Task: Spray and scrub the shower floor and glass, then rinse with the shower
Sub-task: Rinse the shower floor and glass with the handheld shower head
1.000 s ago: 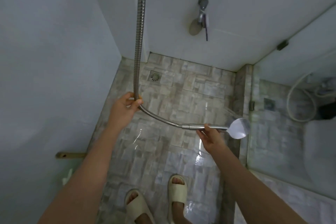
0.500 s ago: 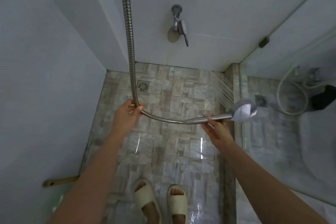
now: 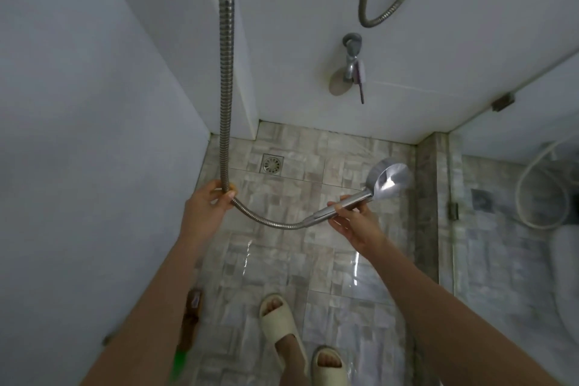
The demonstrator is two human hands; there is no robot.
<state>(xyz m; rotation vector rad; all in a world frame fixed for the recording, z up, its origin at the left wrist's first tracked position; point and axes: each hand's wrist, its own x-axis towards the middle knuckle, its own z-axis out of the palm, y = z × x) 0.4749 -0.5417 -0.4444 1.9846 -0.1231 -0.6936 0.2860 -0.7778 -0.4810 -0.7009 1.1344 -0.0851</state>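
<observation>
Here, the chrome shower head (image 3: 388,180) is held by its handle in the right hand (image 3: 355,222), above the wet tiled floor (image 3: 313,260); the metal hose (image 3: 226,72) is gripped by the left hand (image 3: 208,208).

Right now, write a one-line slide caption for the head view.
Right hand holds the shower head over the wet tiled floor; left hand grips its metal hose.

Cream slippers (image 3: 280,323), chrome wall tap (image 3: 352,63), square floor drain (image 3: 272,163), white hose (image 3: 518,188) looped at right
</observation>
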